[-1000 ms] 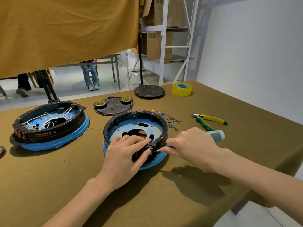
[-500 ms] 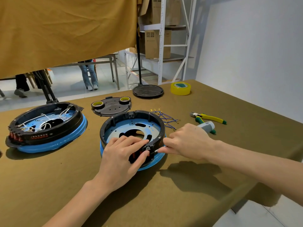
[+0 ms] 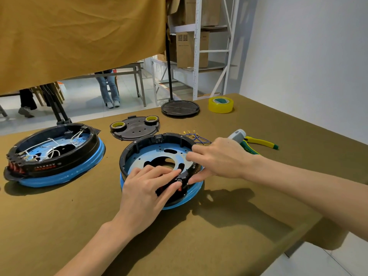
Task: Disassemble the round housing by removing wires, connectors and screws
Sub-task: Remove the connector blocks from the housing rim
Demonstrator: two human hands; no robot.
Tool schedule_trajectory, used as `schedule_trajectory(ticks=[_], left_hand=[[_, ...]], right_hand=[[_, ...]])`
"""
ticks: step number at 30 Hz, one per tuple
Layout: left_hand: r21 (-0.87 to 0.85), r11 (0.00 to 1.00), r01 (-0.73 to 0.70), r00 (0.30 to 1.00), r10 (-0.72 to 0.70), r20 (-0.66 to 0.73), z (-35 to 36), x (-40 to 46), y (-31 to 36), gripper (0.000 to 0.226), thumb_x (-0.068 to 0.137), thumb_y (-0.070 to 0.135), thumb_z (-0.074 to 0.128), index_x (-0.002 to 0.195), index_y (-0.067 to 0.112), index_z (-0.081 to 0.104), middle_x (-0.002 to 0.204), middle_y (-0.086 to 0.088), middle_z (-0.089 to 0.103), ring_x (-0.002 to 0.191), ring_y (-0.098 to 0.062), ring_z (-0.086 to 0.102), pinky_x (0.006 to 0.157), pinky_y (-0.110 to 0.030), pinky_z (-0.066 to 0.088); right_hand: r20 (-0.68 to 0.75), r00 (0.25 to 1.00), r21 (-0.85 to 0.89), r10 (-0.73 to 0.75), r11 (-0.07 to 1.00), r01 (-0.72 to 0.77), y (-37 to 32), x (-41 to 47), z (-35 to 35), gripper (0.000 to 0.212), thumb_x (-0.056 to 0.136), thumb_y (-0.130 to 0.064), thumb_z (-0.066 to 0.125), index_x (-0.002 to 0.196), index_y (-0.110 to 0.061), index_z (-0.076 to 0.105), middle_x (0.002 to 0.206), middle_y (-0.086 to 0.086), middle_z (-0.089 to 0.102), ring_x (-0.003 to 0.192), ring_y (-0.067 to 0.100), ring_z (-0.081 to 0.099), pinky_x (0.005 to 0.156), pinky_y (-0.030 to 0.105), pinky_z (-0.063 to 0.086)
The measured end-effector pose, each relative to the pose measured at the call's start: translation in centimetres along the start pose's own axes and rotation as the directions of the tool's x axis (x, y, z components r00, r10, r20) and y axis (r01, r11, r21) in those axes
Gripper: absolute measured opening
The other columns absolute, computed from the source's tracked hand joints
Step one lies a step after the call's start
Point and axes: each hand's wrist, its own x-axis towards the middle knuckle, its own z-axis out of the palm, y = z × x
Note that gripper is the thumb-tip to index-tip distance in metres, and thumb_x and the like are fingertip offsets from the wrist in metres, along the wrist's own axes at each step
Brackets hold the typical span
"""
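Note:
The round housing (image 3: 139,154), a black ring over a blue base with a blue inner plate, sits at the table's middle. My left hand (image 3: 145,188) lies over its near rim, with the fingers curled on the black connector block with red parts (image 3: 180,185). My right hand (image 3: 217,158) reaches in from the right. Its fingers stretch across the right rim and its thumb touches the outer wall beside the connector. The grey screwdriver (image 3: 237,134) sticks out behind this hand, which holds it; its tip is hidden. Loose blue wires (image 3: 196,137) lie behind the housing.
A second housing (image 3: 55,154) with white wires stands at the left. A black cover plate (image 3: 135,128) with two tape rolls lies behind, and farther back are a round black lid (image 3: 180,108) and yellow tape (image 3: 220,104). Green-yellow pliers (image 3: 260,143) lie at the right.
My right hand rose from the near rim, and its fingers spread over the housing's right rim. The screwdriver tip left the connector. My left hand stayed on the near rim.

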Motion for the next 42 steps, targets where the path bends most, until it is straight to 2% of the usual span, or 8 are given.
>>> schedule_trajectory(ticks=[4, 8, 14, 19, 25, 32, 36, 42], left_hand=[[-0.012, 1.0, 0.008, 1.0, -0.008, 0.012, -0.1, 0.0, 0.0, 0.041, 0.099, 0.055, 0.05, 0.126, 0.033, 0.071, 0.113, 0.017, 0.074, 0.102, 0.002, 0.058, 0.082, -0.02, 0.037], [-0.021, 1.0, 0.016, 1.0, -0.015, 0.02, -0.1, 0.1, 0.1, 0.041, 0.099, 0.057, 0.049, 0.125, 0.034, 0.072, 0.113, 0.018, 0.074, 0.102, 0.003, 0.058, 0.083, -0.018, 0.035], [-0.046, 0.999, 0.022, 0.999, -0.021, 0.034, -0.4, 0.2, -0.2, 0.04, 0.099, 0.058, 0.047, 0.123, 0.038, 0.072, 0.111, 0.022, 0.073, 0.1, 0.006, 0.056, 0.084, -0.016, 0.036], [-0.059, 0.998, 0.027, 0.999, -0.025, 0.044, -0.4, 0.2, -0.3, 0.04, 0.098, 0.058, 0.048, 0.123, 0.038, 0.072, 0.111, 0.022, 0.073, 0.099, 0.006, 0.057, 0.083, -0.017, 0.037], [-0.061, 0.998, 0.017, 0.999, -0.014, 0.05, -0.6, 0.2, -0.3, 0.043, 0.1, 0.059, 0.043, 0.122, 0.037, 0.073, 0.112, 0.021, 0.073, 0.099, 0.004, 0.06, 0.082, -0.017, 0.037], [-0.054, 0.999, 0.003, 0.999, 0.0, 0.054, -0.6, 0.3, -0.3, 0.042, 0.1, 0.056, 0.044, 0.122, 0.035, 0.073, 0.11, 0.019, 0.074, 0.098, 0.001, 0.061, 0.079, -0.023, 0.043], [-0.042, 0.999, 0.003, 0.998, 0.0, 0.068, -0.5, 0.3, -0.4, 0.042, 0.1, 0.056, 0.044, 0.123, 0.035, 0.072, 0.112, 0.019, 0.073, 0.099, 0.001, 0.061, 0.08, -0.02, 0.041], [-0.045, 0.999, -0.007, 0.999, 0.009, 0.04, -0.5, 0.3, -0.7, 0.042, 0.101, 0.056, 0.043, 0.122, 0.036, 0.072, 0.109, 0.021, 0.073, 0.096, 0.003, 0.059, 0.078, -0.022, 0.042]], right_hand=[[0.101, 0.992, 0.029, -0.076, 0.997, 0.073, 0.3, 0.4, -0.1, 0.075, 0.095, -0.073, 0.011, 0.104, -0.021, 0.064, 0.113, -0.001, 0.056, 0.063, 0.021, 0.059, 0.051, 0.033, 0.051], [0.174, 0.973, 0.041, -0.154, 0.988, 0.149, 1.0, 1.3, -0.2, 0.078, 0.092, -0.073, 0.005, 0.095, -0.021, 0.063, 0.092, -0.005, 0.06, 0.063, 0.02, 0.058, 0.05, 0.031, 0.045], [0.177, 0.964, 0.118, -0.197, 0.977, 0.178, 0.9, 2.2, 0.9, 0.061, 0.096, -0.067, 0.037, 0.093, -0.011, 0.061, 0.084, 0.002, 0.058, 0.056, 0.025, 0.051, 0.048, 0.039, 0.049], [0.086, 0.979, 0.182, -0.184, 0.969, 0.166, 1.1, 2.2, 1.2, 0.065, 0.094, -0.067, 0.031, 0.083, -0.01, 0.062, 0.074, 0.001, 0.057, 0.051, 0.024, 0.051, 0.043, 0.037, 0.048], [-0.159, 0.966, 0.101, -0.202, 0.97, 0.219, 1.1, 1.3, 2.9, 0.053, 0.087, -0.058, 0.065, 0.07, -0.009, 0.059, 0.063, 0.002, 0.051, 0.044, 0.022, 0.048, 0.035, 0.031, 0.038], [-0.276, 0.959, 0.143, -0.066, 0.984, 0.109, -0.2, 0.1, 3.9, 0.061, 0.095, -0.065, 0.043, 0.074, -0.011, 0.062, 0.066, 0.002, 0.053, 0.042, 0.02, 0.038, 0.04, 0.026, 0.025], [-0.262, 0.963, 0.171, -0.066, 0.979, 0.113, 0.0, 0.3, 3.7, 0.062, 0.092, -0.066, 0.046, 0.071, -0.01, 0.062, 0.063, 0.001, 0.052, 0.042, 0.02, 0.036, 0.039, 0.026, 0.026], [-0.243, 0.938, 0.468, 0.246, 0.877, -0.109, -2.1, -1.2, 5.2, 0.071, 0.092, -0.071, 0.043, 0.084, -0.005, 0.066, 0.079, 0.004, 0.056, 0.055, 0.017, 0.045, 0.046, 0.021, 0.034]])
